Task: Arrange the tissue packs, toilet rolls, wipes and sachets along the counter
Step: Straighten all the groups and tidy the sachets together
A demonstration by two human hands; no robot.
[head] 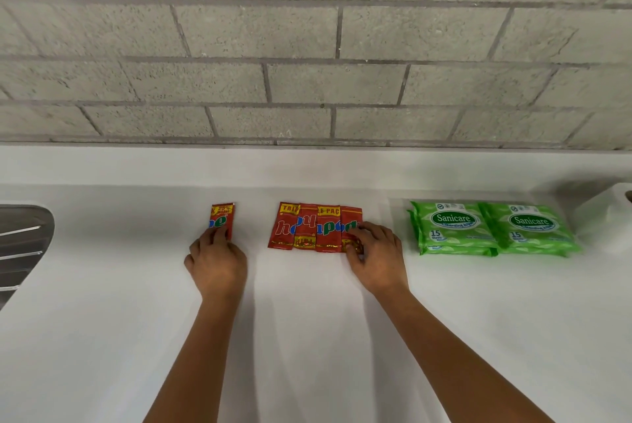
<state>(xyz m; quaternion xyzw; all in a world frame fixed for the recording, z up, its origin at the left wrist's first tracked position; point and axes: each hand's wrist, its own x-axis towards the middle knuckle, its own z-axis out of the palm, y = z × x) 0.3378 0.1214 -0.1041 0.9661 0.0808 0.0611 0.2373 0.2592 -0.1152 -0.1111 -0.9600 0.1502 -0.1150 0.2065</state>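
Observation:
A single red sachet (223, 217) lies flat on the white counter (307, 320); my left hand (217, 260) touches its lower edge with its fingertips. To the right, several red sachets (307, 227) overlap in a row. My right hand (374, 257) rests its fingers on the rightmost one, covering its lower right corner. Two stacks of green wipes packs (492, 229) lie side by side further right. A white toilet roll (612, 217) stands at the right edge, partly out of view.
A grey block wall (307, 46) rises behind the counter's raised back ledge. A metal sink (20, 245) with ribbed drainer sits at the far left. The counter stretches towards me below the items.

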